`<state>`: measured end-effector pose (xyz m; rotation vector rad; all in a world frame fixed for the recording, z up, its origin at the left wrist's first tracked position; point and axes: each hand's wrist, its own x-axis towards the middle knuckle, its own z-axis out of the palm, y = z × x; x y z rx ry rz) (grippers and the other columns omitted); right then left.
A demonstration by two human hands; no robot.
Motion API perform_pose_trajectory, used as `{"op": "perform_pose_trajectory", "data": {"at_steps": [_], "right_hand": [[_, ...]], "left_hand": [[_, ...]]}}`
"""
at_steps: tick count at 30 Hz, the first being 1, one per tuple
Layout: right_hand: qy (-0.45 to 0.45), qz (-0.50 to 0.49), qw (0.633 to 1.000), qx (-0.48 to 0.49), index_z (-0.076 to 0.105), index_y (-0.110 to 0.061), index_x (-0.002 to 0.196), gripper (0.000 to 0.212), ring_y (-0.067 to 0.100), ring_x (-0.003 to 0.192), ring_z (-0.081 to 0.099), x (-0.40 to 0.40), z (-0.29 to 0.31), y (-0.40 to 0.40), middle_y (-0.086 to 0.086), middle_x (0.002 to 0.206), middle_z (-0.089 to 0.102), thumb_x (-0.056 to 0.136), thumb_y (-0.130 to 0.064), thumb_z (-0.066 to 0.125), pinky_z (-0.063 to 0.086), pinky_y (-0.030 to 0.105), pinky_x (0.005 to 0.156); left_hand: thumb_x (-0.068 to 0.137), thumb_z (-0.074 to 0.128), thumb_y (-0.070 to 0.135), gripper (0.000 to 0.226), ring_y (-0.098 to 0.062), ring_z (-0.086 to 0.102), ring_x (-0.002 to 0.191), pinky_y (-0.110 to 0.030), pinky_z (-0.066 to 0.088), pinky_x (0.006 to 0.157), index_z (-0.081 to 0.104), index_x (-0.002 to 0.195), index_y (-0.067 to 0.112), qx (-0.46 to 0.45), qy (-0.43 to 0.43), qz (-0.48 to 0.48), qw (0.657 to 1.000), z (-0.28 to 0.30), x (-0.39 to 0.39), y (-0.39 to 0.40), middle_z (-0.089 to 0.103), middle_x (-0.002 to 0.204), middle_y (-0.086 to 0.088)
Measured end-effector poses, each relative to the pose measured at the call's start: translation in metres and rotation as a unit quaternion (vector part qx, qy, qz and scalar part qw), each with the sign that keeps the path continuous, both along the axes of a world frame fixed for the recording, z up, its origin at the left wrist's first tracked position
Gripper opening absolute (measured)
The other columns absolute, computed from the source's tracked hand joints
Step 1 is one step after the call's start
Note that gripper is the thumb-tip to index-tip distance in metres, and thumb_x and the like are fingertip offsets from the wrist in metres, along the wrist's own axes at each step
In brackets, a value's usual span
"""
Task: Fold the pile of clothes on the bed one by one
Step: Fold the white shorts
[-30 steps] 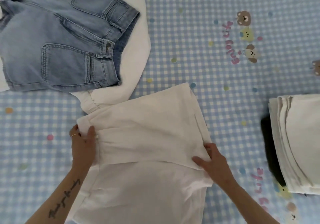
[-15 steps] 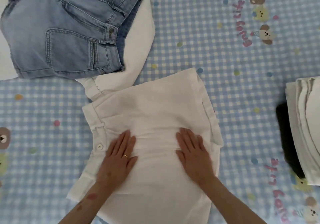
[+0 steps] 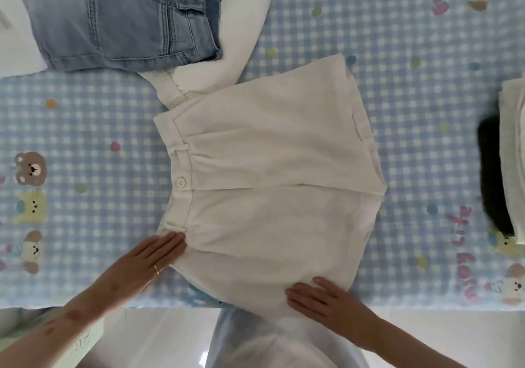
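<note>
White shorts (image 3: 270,174) lie spread flat on the bed (image 3: 412,97), waistband to the left with its button facing up, their near hem reaching the bed's front edge. The left hand (image 3: 147,262) rests with straight fingers on the waistband's near corner; the right hand (image 3: 321,296), also flat and holding nothing, presses the near hem. Denim shorts (image 3: 122,18) at top left are cut off by the frame and lie on a white garment (image 3: 244,26) (mostly hidden beneath them). At the right edge a folded pale stack (image 3: 511,151) is cropped, with something dark (image 3: 292,168) under it that is hard to identify. Bare checked sheet lies between the shorts and the stack.
</note>
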<state>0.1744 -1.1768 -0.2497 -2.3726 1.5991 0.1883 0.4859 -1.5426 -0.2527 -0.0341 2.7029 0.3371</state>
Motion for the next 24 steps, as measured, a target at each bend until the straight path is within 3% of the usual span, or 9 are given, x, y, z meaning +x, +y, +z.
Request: {"op": "perform_pose_trajectory", "data": {"at_steps": [2, 6, 9, 11, 13, 15, 17, 19, 24], "right_hand": [[-0.002, 0.006, 0.999, 0.032, 0.034, -0.02, 0.146, 0.051, 0.013, 0.134, 0.042, -0.002, -0.003, -0.001, -0.005, 0.151, 0.037, 0.1, -0.003, 0.02, 0.017, 0.043, 0.112], [-0.078, -0.003, 0.996, 0.044, 0.043, -0.017, 0.141, 0.049, 0.017, 0.135, 0.042, -0.001, 0.004, -0.009, -0.002, 0.149, 0.041, 0.098, -0.006, 0.023, 0.027, 0.042, 0.108], [-0.152, -0.031, 0.987, 0.051, 0.06, -0.021, 0.127, 0.043, 0.014, 0.131, 0.046, -0.005, 0.021, -0.021, -0.005, 0.139, 0.052, 0.086, -0.014, 0.054, 0.034, 0.038, 0.106], [-0.227, -0.114, 0.963, 0.093, 0.062, -0.022, 0.125, 0.042, 0.008, 0.128, 0.049, -0.014, 0.037, -0.025, -0.007, 0.135, 0.056, 0.083, -0.024, 0.066, 0.036, 0.03, 0.107], [-0.314, -0.219, 0.912, 0.146, 0.056, -0.025, 0.13, 0.04, 0.005, 0.126, 0.05, -0.026, 0.056, -0.026, -0.01, 0.135, 0.055, 0.092, -0.037, 0.054, 0.037, 0.024, 0.106], [-0.399, -0.354, 0.819, 0.21, 0.05, -0.039, 0.133, 0.043, 0.001, 0.126, 0.049, -0.043, 0.082, -0.031, -0.019, 0.136, 0.053, 0.09, -0.044, 0.055, 0.037, 0.017, 0.105], [-0.45, -0.447, 0.734, 0.242, 0.053, -0.047, 0.127, 0.039, 0.004, 0.121, 0.055, -0.061, 0.101, -0.041, -0.023, 0.128, 0.058, 0.092, -0.031, 0.058, 0.039, 0.012, 0.099], [-0.423, -0.527, 0.707, 0.209, 0.06, -0.049, 0.117, 0.029, 0.022, 0.098, 0.067, -0.084, 0.111, -0.058, -0.016, 0.106, 0.071, 0.093, -0.035, 0.052, 0.048, 0.021, 0.08], [-0.391, -0.695, 0.6, 0.063, 0.07, -0.019, 0.075, 0.026, 0.002, 0.053, 0.062, -0.147, 0.121, -0.128, -0.012, 0.061, 0.07, 0.082, -0.042, 0.059, 0.043, 0.009, 0.047]], "left_hand": [[0.069, 0.063, -0.013, 0.095, -0.021, 0.026, 0.141, -0.041, 0.018, 0.115, 0.018, 0.15, 0.01, 0.002, 0.001, 0.009, 1.0, -0.007, -0.002, 0.001, 0.014, 0.158, -0.006], [0.082, 0.039, 0.0, 0.074, -0.018, 0.03, 0.138, -0.038, 0.02, 0.115, 0.014, 0.151, 0.016, 0.057, 0.013, 0.056, 0.997, -0.005, -0.008, 0.007, 0.014, 0.159, 0.001], [0.078, 0.061, -0.006, 0.068, -0.021, 0.042, 0.132, -0.034, 0.022, 0.115, 0.04, 0.14, 0.01, 0.112, 0.015, 0.111, 0.987, 0.005, -0.016, 0.006, 0.04, 0.147, -0.004], [0.083, 0.054, 0.0, 0.048, -0.023, 0.048, 0.127, -0.031, 0.025, 0.114, 0.053, 0.131, 0.007, 0.144, 0.031, 0.134, 0.98, 0.019, -0.024, 0.003, 0.05, 0.139, -0.007], [0.095, 0.036, 0.02, 0.04, -0.021, 0.05, 0.126, -0.03, 0.028, 0.112, 0.059, 0.126, 0.007, 0.177, 0.03, 0.166, 0.97, 0.037, -0.032, -0.002, 0.054, 0.135, -0.005], [0.101, 0.029, 0.033, 0.044, -0.013, 0.05, 0.125, -0.024, 0.031, 0.11, 0.06, 0.125, 0.014, 0.212, 0.028, 0.217, 0.952, 0.056, -0.039, -0.009, 0.057, 0.132, 0.002], [0.099, 0.043, 0.021, 0.03, -0.002, 0.054, 0.117, -0.016, 0.039, 0.102, 0.059, 0.123, 0.03, 0.25, 0.004, 0.299, 0.921, 0.074, -0.05, -0.021, 0.06, 0.127, 0.013], [0.095, 0.053, 0.011, 0.038, 0.006, 0.06, 0.103, -0.009, 0.044, 0.087, 0.06, 0.113, 0.044, 0.284, -0.002, 0.369, 0.885, 0.087, -0.067, -0.037, 0.066, 0.113, 0.024], [0.088, 0.062, 0.021, 0.017, 0.004, 0.063, 0.079, -0.004, 0.042, 0.069, 0.067, 0.09, 0.036, 0.332, 0.058, 0.503, 0.796, 0.098, -0.143, -0.084, 0.071, 0.087, 0.013]]}}
